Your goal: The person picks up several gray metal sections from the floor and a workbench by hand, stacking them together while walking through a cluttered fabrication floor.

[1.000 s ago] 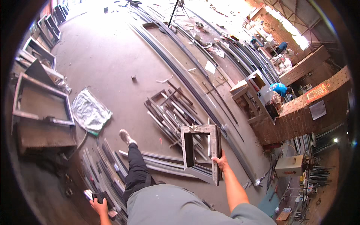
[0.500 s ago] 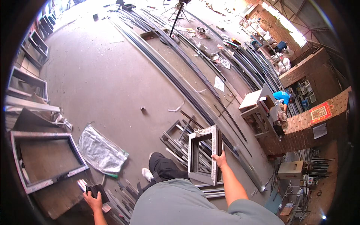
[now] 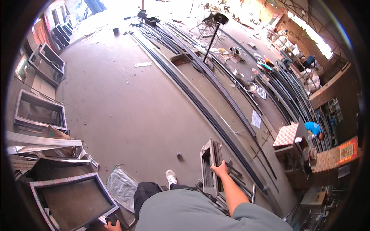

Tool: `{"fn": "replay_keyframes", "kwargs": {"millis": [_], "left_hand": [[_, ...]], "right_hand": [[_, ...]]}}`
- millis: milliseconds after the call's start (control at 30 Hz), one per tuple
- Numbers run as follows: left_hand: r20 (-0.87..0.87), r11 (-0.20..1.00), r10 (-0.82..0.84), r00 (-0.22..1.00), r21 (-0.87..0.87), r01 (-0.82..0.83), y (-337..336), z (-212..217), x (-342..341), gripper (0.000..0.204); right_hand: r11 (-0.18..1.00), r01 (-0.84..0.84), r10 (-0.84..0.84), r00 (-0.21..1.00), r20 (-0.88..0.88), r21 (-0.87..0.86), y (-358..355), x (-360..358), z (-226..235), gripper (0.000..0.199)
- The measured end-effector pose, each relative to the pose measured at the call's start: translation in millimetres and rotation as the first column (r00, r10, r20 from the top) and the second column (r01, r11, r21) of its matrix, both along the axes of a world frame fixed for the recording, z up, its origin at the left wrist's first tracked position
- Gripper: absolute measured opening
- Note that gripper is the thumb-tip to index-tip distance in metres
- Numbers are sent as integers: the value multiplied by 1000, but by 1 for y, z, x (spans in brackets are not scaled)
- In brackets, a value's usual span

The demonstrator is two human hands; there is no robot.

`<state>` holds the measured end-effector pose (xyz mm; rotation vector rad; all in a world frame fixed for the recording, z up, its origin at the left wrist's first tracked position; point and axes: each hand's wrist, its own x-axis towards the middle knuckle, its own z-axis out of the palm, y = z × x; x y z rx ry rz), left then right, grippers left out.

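Observation:
My right hand (image 3: 219, 169) is closed round the right side of a small rectangular window frame (image 3: 208, 163), held upright beside my legs. Low in the picture, the lower edge cuts off my left hand (image 3: 113, 226). Its fingers are bent round a short dark piece (image 3: 111, 222) with a white-and-red end; its exact kind cannot be made out. Close to that hand, a larger dark-panelled frame with printed tape on its edges (image 3: 36, 191) lies at the left.
A grey plastic sheet (image 3: 120, 188) lies between the large frame and my legs. Long dark metal profiles (image 3: 185, 86) run across the floor. More frames (image 3: 40, 109) line the left side. A boxy stand (image 3: 287, 144) and a person in blue (image 3: 313, 128) are at the right.
My view has shifted as my feet moved. The small frame has turned more edge-on, still in my right hand. My left hand with the dark piece sits lower, nearer the picture's bottom edge.

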<state>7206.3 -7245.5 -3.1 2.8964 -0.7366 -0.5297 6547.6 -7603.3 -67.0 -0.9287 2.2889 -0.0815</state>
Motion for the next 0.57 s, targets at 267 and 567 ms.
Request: {"fn": "replay_keyframes", "kwargs": {"millis": [267, 567], "left_hand": [[-33, 970, 31, 999, 241, -22, -179, -77, 96, 74], [47, 991, -96, 994, -93, 100, -555, -81, 293, 50]], "right_hand": [[991, -121, 123, 992, 27, -52, -257, 130, 7, 121], [984, -155, 162, 983, -81, 92, -488, 319, 31, 123]]}}
